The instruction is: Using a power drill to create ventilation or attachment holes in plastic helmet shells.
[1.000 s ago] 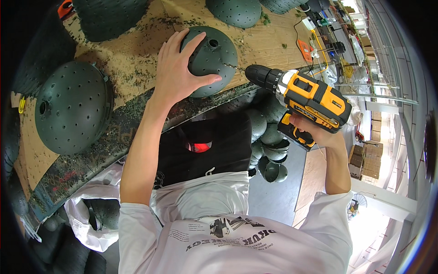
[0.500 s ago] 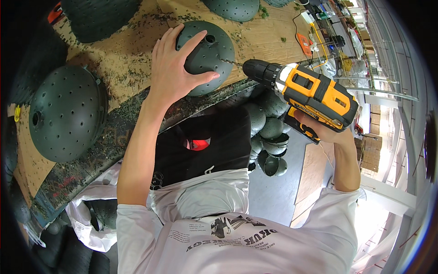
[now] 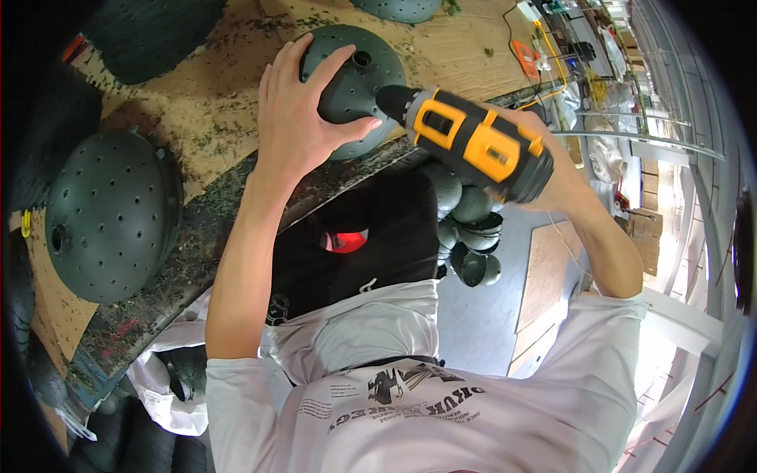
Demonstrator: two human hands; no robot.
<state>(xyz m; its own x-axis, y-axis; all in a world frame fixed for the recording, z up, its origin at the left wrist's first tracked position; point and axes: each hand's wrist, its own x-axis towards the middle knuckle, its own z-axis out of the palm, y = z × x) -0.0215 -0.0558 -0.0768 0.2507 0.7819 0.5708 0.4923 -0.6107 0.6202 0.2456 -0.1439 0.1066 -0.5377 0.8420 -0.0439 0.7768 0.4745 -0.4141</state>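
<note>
A dark green plastic dome (image 3: 341,94) with a round hole on top and small holes around it sits at the table's near edge. My left hand (image 3: 296,118) grips it from the left, thumb and fingers spread over its curve. My right hand (image 3: 552,169) is wrapped round a yellow and black cordless drill (image 3: 473,142), partly hidden behind its body. The black chuck is right up against the dome's right side; the bit does not show. A bigger dark green dome (image 3: 110,217), dotted with holes, rests on the table to the left.
Cardboard (image 3: 213,102) strewn with green shavings covers the table. More dark shells (image 3: 158,35) lie at the back. Below the table edge several green half-shells (image 3: 477,225) are piled. An orange object (image 3: 524,59) lies near cords at back right. A white sack (image 3: 162,394) hangs lower left.
The drill has moved left and its chuck has come up against the dome, so the bit no longer shows. My right hand has swung upward with it. My left hand keeps its grip.
</note>
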